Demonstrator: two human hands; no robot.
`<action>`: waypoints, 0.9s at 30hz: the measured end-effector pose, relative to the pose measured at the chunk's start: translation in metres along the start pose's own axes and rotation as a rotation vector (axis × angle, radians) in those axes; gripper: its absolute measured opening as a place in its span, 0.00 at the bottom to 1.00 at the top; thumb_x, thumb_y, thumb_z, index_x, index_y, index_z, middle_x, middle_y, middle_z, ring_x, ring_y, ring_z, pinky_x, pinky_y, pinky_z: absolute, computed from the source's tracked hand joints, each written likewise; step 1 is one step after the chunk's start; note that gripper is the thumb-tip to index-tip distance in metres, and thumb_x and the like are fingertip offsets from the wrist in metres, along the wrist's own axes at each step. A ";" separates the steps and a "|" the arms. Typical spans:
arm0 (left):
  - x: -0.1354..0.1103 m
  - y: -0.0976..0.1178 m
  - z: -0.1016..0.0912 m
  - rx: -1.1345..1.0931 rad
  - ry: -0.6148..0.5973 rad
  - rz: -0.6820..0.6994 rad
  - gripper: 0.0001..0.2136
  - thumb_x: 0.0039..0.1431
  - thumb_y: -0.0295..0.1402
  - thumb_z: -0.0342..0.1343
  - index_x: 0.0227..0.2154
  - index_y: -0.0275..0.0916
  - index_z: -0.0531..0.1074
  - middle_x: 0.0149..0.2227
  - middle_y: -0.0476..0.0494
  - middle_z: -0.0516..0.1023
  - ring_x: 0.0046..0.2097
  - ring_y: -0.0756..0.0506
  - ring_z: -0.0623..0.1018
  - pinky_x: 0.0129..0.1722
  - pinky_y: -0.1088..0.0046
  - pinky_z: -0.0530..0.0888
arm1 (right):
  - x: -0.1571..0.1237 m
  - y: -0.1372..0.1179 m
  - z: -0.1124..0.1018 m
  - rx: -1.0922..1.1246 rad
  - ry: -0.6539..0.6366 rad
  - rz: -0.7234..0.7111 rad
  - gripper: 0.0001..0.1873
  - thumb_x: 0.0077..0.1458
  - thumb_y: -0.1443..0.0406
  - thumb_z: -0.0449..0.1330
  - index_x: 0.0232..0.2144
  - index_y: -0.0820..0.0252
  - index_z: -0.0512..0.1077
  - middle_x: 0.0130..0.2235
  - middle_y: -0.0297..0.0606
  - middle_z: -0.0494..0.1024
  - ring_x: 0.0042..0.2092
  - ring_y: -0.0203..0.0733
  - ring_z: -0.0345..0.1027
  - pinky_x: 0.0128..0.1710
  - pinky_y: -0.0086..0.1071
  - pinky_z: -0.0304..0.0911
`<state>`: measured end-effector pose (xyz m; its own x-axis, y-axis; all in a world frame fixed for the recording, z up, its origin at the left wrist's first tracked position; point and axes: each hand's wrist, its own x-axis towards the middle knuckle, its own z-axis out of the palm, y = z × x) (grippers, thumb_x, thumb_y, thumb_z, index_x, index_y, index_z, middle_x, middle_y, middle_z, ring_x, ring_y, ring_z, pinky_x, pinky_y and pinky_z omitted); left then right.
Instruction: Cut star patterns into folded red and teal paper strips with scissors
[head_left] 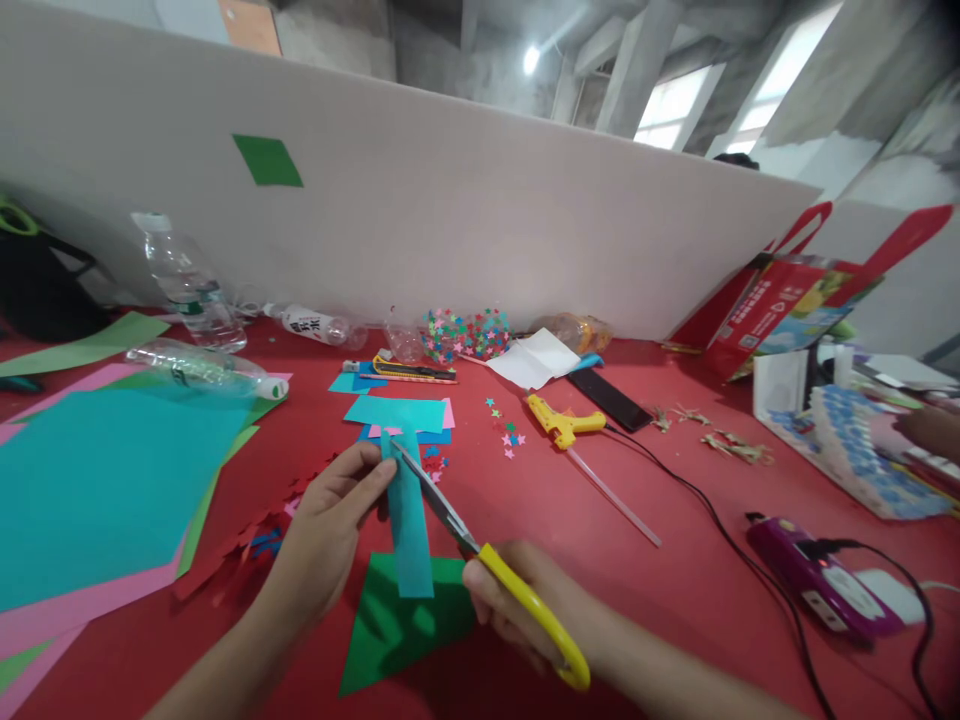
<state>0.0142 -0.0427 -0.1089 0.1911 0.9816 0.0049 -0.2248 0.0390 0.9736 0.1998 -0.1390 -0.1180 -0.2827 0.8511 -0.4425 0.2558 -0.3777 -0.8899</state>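
Note:
My left hand [337,515] pinches a narrow strip of blue paper [411,540] near its upper end, between thumb and fingers. My right hand [517,600] is closed round the yellow handles of a pair of scissors [450,520]. Their blades reach up to the left and lie across the top of the strip, close to my left fingertips; I cannot tell whether they have cut into it. Under the strip's lower end lies a green paper sheet [405,640]. Beyond the strip's top lies another blue paper piece [397,414], over pink and darker blue paper.
A yellow glue gun [562,420] with a trailing cord lies right of centre, near a black phone [609,398]. Large coloured sheets [97,490] cover the left side. Bottles [195,295], a utility knife [412,369], a purple power strip [821,580] and a red bag [795,305] surround the workspace.

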 end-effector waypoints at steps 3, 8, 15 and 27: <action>0.000 0.000 0.000 -0.007 0.008 -0.020 0.09 0.49 0.40 0.64 0.27 0.42 0.72 0.25 0.55 0.70 0.28 0.53 0.65 0.28 0.81 0.65 | 0.000 -0.001 -0.001 0.047 0.002 -0.061 0.28 0.55 0.42 0.50 0.22 0.59 0.61 0.12 0.23 0.54 0.12 0.28 0.49 0.08 0.20 0.45; 0.001 0.002 0.001 -0.001 0.027 -0.028 0.09 0.48 0.40 0.64 0.28 0.41 0.72 0.25 0.54 0.71 0.28 0.52 0.66 0.28 0.81 0.65 | 0.002 0.002 -0.001 0.055 0.035 -0.045 0.28 0.53 0.41 0.51 0.21 0.59 0.60 0.13 0.23 0.55 0.11 0.26 0.47 0.06 0.20 0.44; 0.002 0.007 0.000 -0.016 0.051 -0.023 0.09 0.45 0.38 0.66 0.26 0.40 0.73 0.24 0.54 0.71 0.27 0.52 0.66 0.26 0.80 0.66 | 0.000 -0.001 -0.007 -0.003 0.043 -0.042 0.25 0.55 0.44 0.53 0.22 0.59 0.60 0.15 0.23 0.56 0.13 0.26 0.48 0.07 0.20 0.47; 0.002 0.025 0.002 -0.035 0.061 -0.125 0.14 0.35 0.40 0.70 0.23 0.40 0.73 0.22 0.52 0.75 0.25 0.50 0.73 0.26 0.77 0.74 | 0.000 -0.018 -0.014 0.038 -0.009 0.045 0.22 0.56 0.52 0.56 0.18 0.58 0.59 0.12 0.22 0.54 0.11 0.27 0.48 0.07 0.21 0.48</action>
<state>0.0109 -0.0405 -0.0836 0.1613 0.9782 -0.1306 -0.2364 0.1668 0.9572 0.2082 -0.1269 -0.1000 -0.2797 0.8300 -0.4826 0.2328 -0.4290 -0.8728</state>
